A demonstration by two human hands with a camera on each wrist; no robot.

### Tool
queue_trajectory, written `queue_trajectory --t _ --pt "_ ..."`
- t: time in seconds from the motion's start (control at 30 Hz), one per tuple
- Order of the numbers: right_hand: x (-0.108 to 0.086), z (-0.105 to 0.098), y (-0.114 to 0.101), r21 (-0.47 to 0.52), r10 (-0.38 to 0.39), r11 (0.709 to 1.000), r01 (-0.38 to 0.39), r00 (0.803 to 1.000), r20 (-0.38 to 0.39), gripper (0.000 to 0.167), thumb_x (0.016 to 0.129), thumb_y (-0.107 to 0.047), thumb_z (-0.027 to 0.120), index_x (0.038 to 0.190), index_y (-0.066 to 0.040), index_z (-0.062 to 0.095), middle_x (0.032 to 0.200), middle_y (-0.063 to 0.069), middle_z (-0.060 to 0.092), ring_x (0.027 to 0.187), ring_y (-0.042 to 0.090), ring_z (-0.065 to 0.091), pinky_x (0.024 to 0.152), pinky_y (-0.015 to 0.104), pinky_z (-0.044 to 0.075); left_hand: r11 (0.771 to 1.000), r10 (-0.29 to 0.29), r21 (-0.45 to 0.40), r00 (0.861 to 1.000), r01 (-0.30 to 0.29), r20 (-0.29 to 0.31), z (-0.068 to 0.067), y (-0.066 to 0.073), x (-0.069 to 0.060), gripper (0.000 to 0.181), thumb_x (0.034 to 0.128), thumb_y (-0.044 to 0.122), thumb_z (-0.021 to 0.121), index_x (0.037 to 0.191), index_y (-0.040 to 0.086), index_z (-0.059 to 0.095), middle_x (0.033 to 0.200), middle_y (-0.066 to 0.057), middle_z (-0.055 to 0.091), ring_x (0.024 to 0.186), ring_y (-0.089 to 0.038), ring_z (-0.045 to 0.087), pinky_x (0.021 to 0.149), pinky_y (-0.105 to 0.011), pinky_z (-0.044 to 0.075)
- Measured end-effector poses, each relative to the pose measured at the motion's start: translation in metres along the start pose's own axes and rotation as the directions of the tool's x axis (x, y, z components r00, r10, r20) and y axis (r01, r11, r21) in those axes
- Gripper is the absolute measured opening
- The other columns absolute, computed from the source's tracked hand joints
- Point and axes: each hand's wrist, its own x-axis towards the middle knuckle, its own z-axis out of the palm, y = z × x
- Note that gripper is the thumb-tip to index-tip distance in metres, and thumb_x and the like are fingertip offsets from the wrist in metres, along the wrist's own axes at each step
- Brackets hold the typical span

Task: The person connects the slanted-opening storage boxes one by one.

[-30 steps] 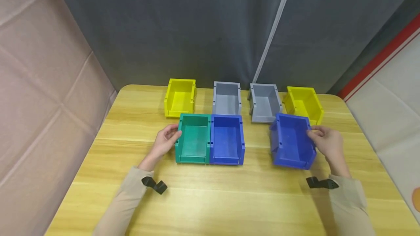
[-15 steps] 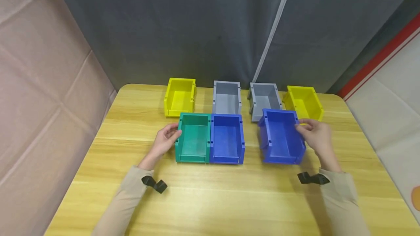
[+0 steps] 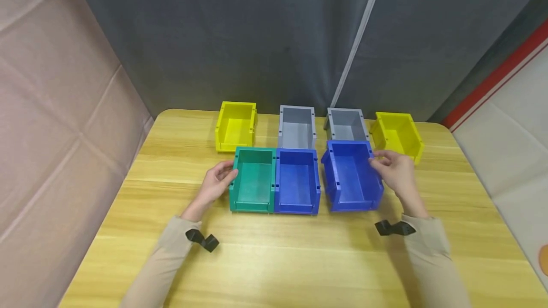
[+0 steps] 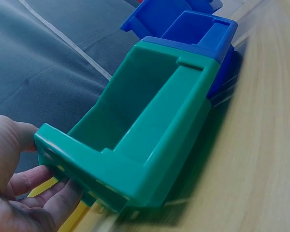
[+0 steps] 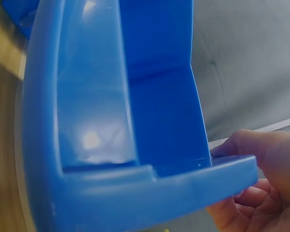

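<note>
My left hand (image 3: 212, 185) holds the left wall of a green storage bin (image 3: 253, 182), thumb near the rim and fingers on the outer side. Tight against that bin's right side stands a blue storage bin (image 3: 297, 182). A second blue storage bin (image 3: 353, 175) hangs slightly tilted above the table, a narrow gap to the right of the first. My right hand (image 3: 396, 172) pinches its right wall. In the right wrist view this lifted blue bin (image 5: 94, 106) fills much of the picture, and the thumb and fingers (image 5: 253, 205) are at its side wall.
Behind stand a yellow bin (image 3: 235, 127), a grey bin (image 3: 297, 127), another grey bin (image 3: 347, 125) partly hidden by the lifted one, and a second yellow bin (image 3: 397, 132). A dark curtain (image 3: 239, 37) hangs beyond the back edge of the wooden table (image 3: 274, 260).
My right hand has carried the second blue bin leftward, closer to the first blue bin, and its tilt has lessened. My left hand and the green bin have stayed in place.
</note>
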Motion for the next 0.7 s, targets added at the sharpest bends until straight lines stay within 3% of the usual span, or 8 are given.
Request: queue_trajectory --t 0.3,0.7 --pt "0.004 0.0076 -0.0032 0.074 0.016 0.997 -0.017 1.0 0.013 0.024 0.086 -0.008 0.065 0.101 0.01 0.065 0.079 0.024 0.067 0.052 0.003 0.054 0.044 0.02 0.043 1.0 0.002 -0.001 1.0 -0.002 0.001 0.0006 0.0003 -0.0003 0.042 0.0951 0.013 0.055 0.132 -0.004 0.045 0.127 -0.025 0.051 0.114 -0.032 0.05 0.08 -0.017 0.046" --pt "0.0016 0.0109 -0.0066 0.061 0.026 0.998 -0.026 1.0 -0.002 0.022 0.085 -0.007 0.065 0.099 0.01 0.065 0.079 0.025 0.067 0.052 0.004 0.054 0.044 0.019 0.042 1.0 -0.019 -0.01 1.0 0.02 0.008 0.0001 0.0008 0.0003 0.044 0.0959 0.013 0.054 0.134 -0.004 0.043 0.131 -0.026 0.048 0.117 -0.033 0.048 0.08 -0.016 0.045"
